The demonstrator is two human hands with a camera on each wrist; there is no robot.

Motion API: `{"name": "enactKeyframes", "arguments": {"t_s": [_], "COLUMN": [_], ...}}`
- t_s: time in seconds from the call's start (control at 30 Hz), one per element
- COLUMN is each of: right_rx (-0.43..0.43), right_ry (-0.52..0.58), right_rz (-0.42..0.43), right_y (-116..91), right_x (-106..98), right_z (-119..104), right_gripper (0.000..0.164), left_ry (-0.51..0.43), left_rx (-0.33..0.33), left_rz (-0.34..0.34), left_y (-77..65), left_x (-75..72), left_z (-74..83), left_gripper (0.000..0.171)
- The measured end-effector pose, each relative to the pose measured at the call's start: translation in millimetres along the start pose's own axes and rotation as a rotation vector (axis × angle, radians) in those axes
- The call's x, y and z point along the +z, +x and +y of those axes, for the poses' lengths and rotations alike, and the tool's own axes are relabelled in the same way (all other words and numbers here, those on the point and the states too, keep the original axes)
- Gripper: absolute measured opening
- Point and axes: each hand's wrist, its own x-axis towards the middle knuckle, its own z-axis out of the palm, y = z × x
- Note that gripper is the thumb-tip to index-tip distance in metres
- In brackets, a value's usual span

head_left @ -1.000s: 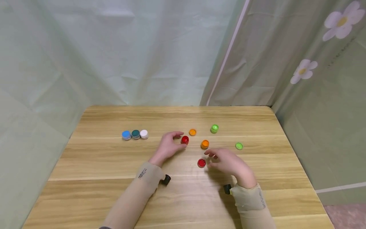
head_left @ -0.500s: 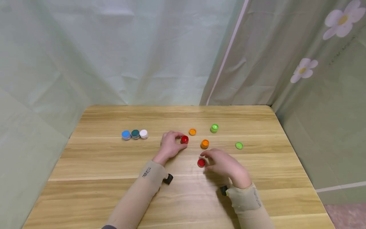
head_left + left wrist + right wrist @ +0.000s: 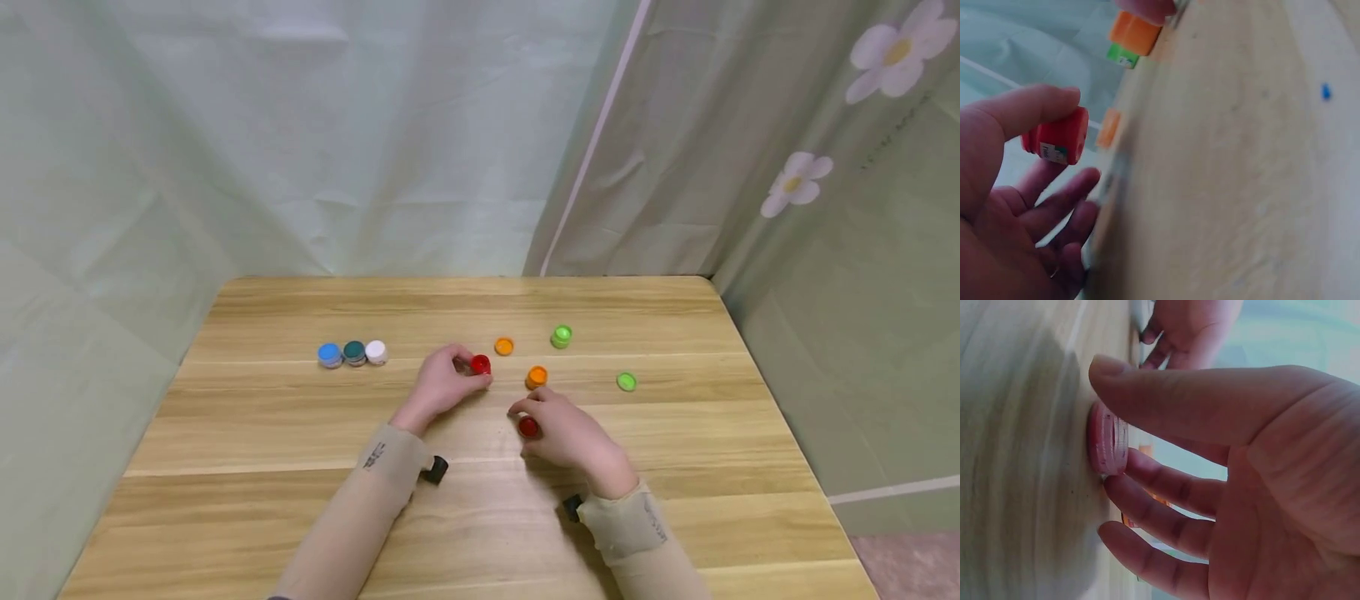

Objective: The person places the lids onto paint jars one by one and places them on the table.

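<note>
My left hand (image 3: 442,382) pinches a small red paint jar (image 3: 480,365) between thumb and fingers, its top facing up in the head view. In the left wrist view the jar (image 3: 1063,134) is held clear of the tabletop, with the other fingers loosely bent below. My right hand (image 3: 564,429) reaches over a red lid (image 3: 528,427) that lies on the table. Its thumb and bent fingers stand around the lid (image 3: 1109,439) in the right wrist view. A gap shows between fingertips and lid in the head view; whether any finger touches it is unclear.
An uncapped orange jar (image 3: 537,377) and orange lid (image 3: 504,346) stand beyond the hands. Farther right are an uncapped green jar (image 3: 561,337) and green lid (image 3: 626,382). Blue (image 3: 329,356), dark teal (image 3: 355,353) and white (image 3: 377,352) capped jars line up at left.
My right hand has moved left until its fingers surround the red lid. The left hand has closed on the red jar and shifted it slightly left. The lid has stayed in place.
</note>
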Motion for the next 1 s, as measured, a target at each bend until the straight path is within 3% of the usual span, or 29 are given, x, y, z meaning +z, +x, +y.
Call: {"name": "enactKeyframes", "arguments": {"t_s": [0.23, 0.4, 0.63, 0.87, 1.0], "right_rx": [0.025, 0.048, 0.017, -0.005, -0.012], "right_ry": [-0.01, -0.011, -0.032, -0.023, 0.031], "right_rz": [0.02, 0.018, 0.022, 0.013, 0.029], "right_y": [1, 2, 2, 2, 2], "right_x": [2, 3, 2, -1, -5], "right_z": [-2, -2, -1, 0, 0], "right_gripper": [0.039, 0.036, 0.029, 0.019, 0.015], "left_ry": [-0.198, -0.239, -0.278, -0.375, -0.441], "left_rx": [0.032, 0.125, 0.226, 0.32, 0.331], "left_rz": [0.01, -0.023, -0.043, -0.03, -0.007], "left_y": [-14.0, -26.1, -37.7, -41.3, -40.4], "left_x": [-16.0, -26.1, -30.4, -32.3, -32.1], "left_z": [4.0, 8.6, 8.9, 10.1, 9.4], "left_gripper": [0.033, 0.032, 0.041, 0.044, 0.042]}}
